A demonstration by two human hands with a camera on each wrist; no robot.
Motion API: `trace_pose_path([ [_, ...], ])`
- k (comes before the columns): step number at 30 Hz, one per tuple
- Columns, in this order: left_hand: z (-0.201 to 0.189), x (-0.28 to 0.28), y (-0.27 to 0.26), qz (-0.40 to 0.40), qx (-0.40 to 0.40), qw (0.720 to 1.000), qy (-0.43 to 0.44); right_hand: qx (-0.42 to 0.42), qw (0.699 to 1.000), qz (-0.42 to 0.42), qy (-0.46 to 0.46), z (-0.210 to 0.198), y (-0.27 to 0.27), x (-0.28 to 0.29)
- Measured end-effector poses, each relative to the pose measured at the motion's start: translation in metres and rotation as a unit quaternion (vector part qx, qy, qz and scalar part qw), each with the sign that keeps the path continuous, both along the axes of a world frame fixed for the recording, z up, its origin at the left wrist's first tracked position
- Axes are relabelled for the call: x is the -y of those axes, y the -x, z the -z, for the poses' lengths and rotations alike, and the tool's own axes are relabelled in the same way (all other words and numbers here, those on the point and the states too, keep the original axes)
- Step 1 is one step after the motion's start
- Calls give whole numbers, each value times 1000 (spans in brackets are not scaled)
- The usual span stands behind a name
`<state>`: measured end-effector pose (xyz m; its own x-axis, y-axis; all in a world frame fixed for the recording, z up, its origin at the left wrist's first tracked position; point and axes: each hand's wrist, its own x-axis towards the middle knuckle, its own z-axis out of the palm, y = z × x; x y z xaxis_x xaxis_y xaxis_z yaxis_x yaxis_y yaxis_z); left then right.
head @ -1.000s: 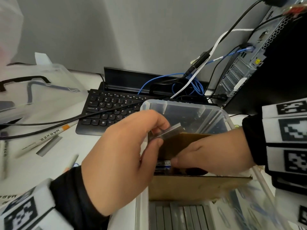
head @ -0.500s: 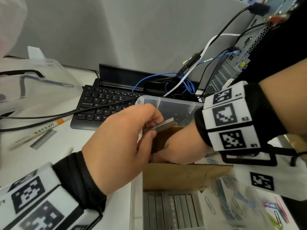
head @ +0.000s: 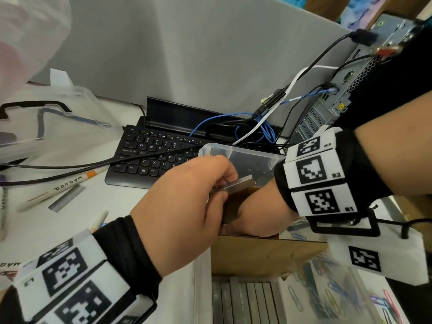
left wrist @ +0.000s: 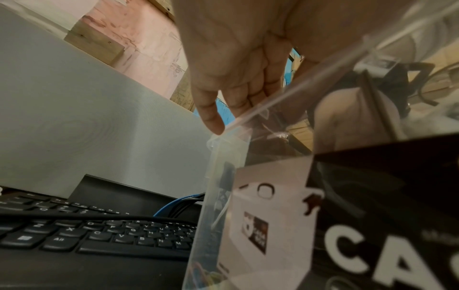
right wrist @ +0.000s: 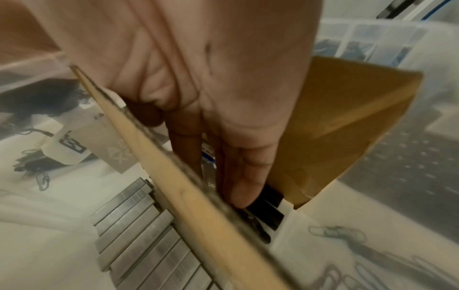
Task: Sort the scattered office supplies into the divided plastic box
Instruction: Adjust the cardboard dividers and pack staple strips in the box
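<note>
1. Now the biggest thing is the black keyboard (head: 154, 160), which lies on the white desk (head: 28, 220) behind the box.
2. Next comes the clear plastic box (head: 236, 150), which stands just in front of the keyboard, with brown cardboard walls (head: 261, 256) splitting it into parts.
3. Then the left hand (head: 182, 204) is over the box's left edge, and its thumb and fingers pinch a shiny staple strip (head: 238, 184).
4. Beside it, the right hand (head: 257, 216) reaches down into the middle part, between two cardboard walls, and its straight fingers (right wrist: 243, 176) touch dark things at the bottom that are hard to make out.
5. More staple strips (head: 245, 302) lie side by side in the near part.
6. Colored paper clips (head: 327, 291) fill the part to the right of them.
7. One white marker (head: 67, 185) and a loose staple strip (head: 67, 197) lie on the desk, left of the keyboard.
</note>
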<state>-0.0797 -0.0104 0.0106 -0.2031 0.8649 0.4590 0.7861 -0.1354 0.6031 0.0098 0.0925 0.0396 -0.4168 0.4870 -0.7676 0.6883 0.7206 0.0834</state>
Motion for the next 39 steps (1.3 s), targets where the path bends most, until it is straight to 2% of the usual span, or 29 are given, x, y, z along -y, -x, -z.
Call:
trace_pose_path([
  [4, 2, 0, 0, -1, 0, 1000, -5, 21, 992, 99, 76, -12, -1, -4],
  [10, 2, 1, 0, -3, 3, 1000, -10, 8, 990, 77, 118, -46, -18, -18],
  [13, -1, 2, 0, -6, 17, 1000, -16, -50, 984, 98, 143, -66, -30, -21],
  [16, -7, 5, -5, -15, 61, 998, -20, -152, 968, 119, 162, -85, -49, -23],
  [19, -14, 8, -8, -17, 143, 989, -32, -268, 926, 156, 216, -92, -67, -24],
  [22, -28, 14, -16, 4, 263, 964, -49, -367, 880, 171, 247, -96, -81, -18],
  [25, -36, 17, -22, 26, 328, 944, -29, -446, 830, 190, 276, -91, -92, -10],
  [28, -40, 21, -29, 34, 353, 935, -1, -501, 785, 194, 309, -85, -105, -1],
  [33, -48, 29, -40, 45, 388, 920, 13, -562, 731, 176, 346, -79, -116, 9],
  [39, -59, 32, -43, 55, 398, 916, 23, -595, 704, 158, 355, -74, -118, 17],
])
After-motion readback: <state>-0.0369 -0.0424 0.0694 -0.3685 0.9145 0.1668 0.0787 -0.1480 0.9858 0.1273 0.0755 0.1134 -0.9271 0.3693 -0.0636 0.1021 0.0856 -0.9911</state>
